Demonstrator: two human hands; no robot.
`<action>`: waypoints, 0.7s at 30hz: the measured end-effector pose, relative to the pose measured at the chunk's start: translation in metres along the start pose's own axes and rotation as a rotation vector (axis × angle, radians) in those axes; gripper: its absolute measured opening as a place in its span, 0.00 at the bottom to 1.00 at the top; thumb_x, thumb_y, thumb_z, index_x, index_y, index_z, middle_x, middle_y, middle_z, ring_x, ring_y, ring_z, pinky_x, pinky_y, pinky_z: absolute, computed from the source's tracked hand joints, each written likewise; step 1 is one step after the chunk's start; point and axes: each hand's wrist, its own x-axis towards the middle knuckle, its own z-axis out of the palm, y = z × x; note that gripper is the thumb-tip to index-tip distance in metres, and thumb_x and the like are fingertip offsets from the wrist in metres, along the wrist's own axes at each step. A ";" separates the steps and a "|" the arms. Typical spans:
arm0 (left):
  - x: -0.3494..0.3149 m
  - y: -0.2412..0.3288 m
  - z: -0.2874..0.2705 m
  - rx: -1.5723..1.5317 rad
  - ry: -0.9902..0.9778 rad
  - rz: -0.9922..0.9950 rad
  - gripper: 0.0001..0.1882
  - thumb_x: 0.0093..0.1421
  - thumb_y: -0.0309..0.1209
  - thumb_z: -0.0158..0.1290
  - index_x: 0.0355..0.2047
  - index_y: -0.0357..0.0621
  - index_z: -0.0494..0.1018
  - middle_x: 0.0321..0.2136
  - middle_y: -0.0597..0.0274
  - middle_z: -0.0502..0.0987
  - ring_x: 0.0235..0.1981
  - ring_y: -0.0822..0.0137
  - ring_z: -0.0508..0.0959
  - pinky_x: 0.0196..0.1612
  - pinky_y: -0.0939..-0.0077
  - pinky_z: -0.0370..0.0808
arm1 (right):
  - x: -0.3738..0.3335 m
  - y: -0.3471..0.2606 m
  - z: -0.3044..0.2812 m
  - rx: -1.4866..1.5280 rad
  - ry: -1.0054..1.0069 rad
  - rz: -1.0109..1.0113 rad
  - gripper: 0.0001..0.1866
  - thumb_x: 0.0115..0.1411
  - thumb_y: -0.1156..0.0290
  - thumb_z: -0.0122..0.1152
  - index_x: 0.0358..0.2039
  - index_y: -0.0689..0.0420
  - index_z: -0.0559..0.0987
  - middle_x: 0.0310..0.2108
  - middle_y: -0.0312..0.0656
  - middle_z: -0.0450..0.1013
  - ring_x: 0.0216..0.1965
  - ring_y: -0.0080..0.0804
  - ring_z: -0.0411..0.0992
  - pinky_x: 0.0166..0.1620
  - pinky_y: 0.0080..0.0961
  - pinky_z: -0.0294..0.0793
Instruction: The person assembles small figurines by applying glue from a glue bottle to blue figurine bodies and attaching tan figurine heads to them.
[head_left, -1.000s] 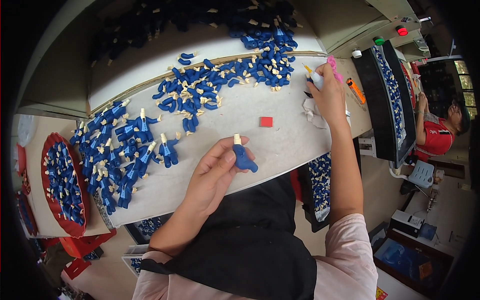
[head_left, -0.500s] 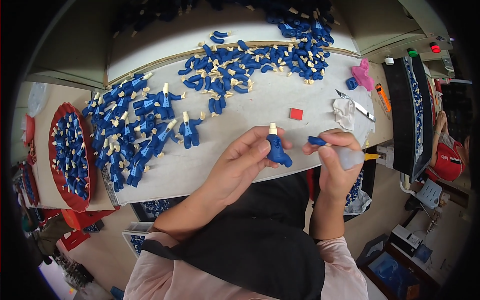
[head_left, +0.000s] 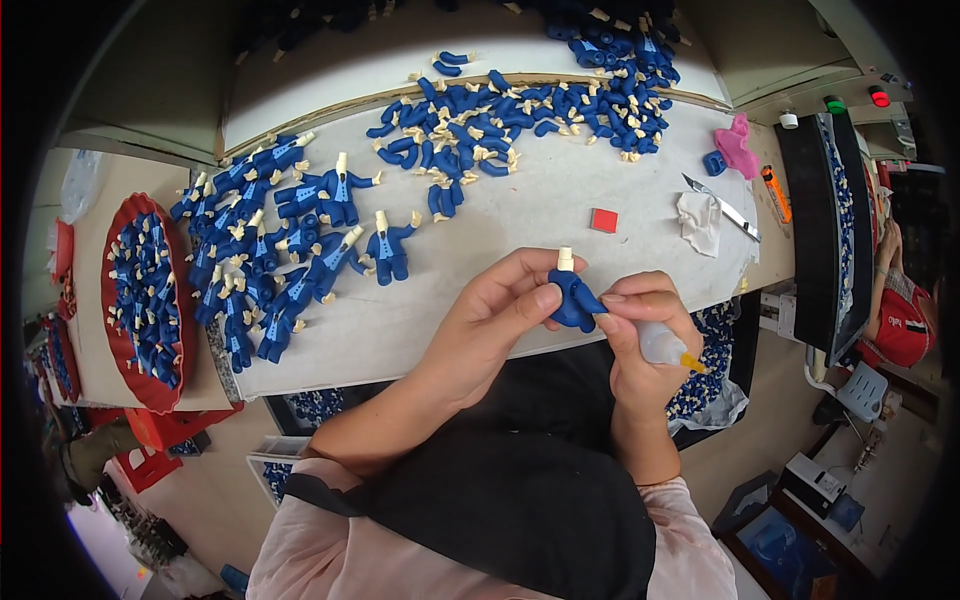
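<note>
My left hand (head_left: 490, 325) is closed around a small blue figurine body (head_left: 572, 312) with a cream peg at its neck. Between the thumb and fingers of my right hand (head_left: 645, 310) is a blue arm piece (head_left: 590, 299), pressed against the body's side. That same hand also keeps a translucent squeeze bottle (head_left: 660, 344) with a yellow nozzle in its palm, the nozzle pointing right and down. My fingertips hide the arm piece's outer end. Left of my hands, blue figurine bodies (head_left: 388, 250) with cream necks lie in a cluster on the white table.
Loose blue arms (head_left: 470, 130) with cream hands are heaped along the table's back. A red block (head_left: 603, 220), a white crumpled cloth (head_left: 698, 222), a knife (head_left: 738, 220) and a pink lump (head_left: 737, 148) lie rightward. A red tray (head_left: 180, 330) of blue parts stands left. Another person (head_left: 905, 310) sits far right.
My right hand has moved left, bringing the arm piece from apart to against the figurine body. The body has turned in my left hand, and the bottle's nozzle now tilts downward.
</note>
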 end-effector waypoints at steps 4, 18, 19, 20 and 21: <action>-0.001 0.000 0.001 -0.010 -0.012 0.010 0.14 0.58 0.30 0.43 0.44 0.39 0.64 0.35 0.65 0.70 0.35 0.78 0.67 0.37 0.84 0.63 | -0.002 0.004 0.003 -0.013 0.022 -0.021 0.08 0.41 0.83 0.62 0.25 0.63 0.75 0.27 0.45 0.69 0.28 0.27 0.69 0.31 0.17 0.67; -0.002 0.003 -0.002 0.044 -0.009 0.052 0.12 0.56 0.26 0.46 0.41 0.38 0.65 0.40 0.61 0.70 0.39 0.75 0.69 0.43 0.79 0.67 | 0.003 0.002 0.005 -0.343 -0.027 -0.339 0.14 0.38 0.87 0.61 0.29 0.60 0.77 0.23 0.42 0.68 0.21 0.28 0.69 0.22 0.16 0.67; -0.002 0.003 -0.002 0.046 -0.001 0.057 0.12 0.56 0.25 0.46 0.41 0.38 0.65 0.39 0.61 0.70 0.38 0.75 0.70 0.43 0.79 0.67 | 0.004 0.003 0.005 -0.345 -0.031 -0.366 0.15 0.37 0.87 0.60 0.28 0.60 0.77 0.23 0.41 0.68 0.21 0.28 0.68 0.22 0.17 0.67; -0.002 0.003 -0.003 0.048 0.006 0.062 0.11 0.56 0.25 0.46 0.41 0.37 0.66 0.38 0.61 0.70 0.38 0.75 0.70 0.42 0.80 0.67 | 0.004 0.004 0.005 -0.344 -0.031 -0.366 0.15 0.37 0.87 0.60 0.28 0.60 0.77 0.23 0.41 0.68 0.21 0.28 0.68 0.22 0.17 0.67; -0.003 0.004 -0.003 0.049 0.007 0.061 0.11 0.56 0.25 0.46 0.41 0.37 0.66 0.38 0.61 0.70 0.38 0.75 0.70 0.42 0.80 0.67 | 0.005 0.005 0.004 -0.362 -0.042 -0.398 0.16 0.36 0.87 0.60 0.28 0.60 0.77 0.22 0.41 0.68 0.20 0.28 0.68 0.21 0.17 0.66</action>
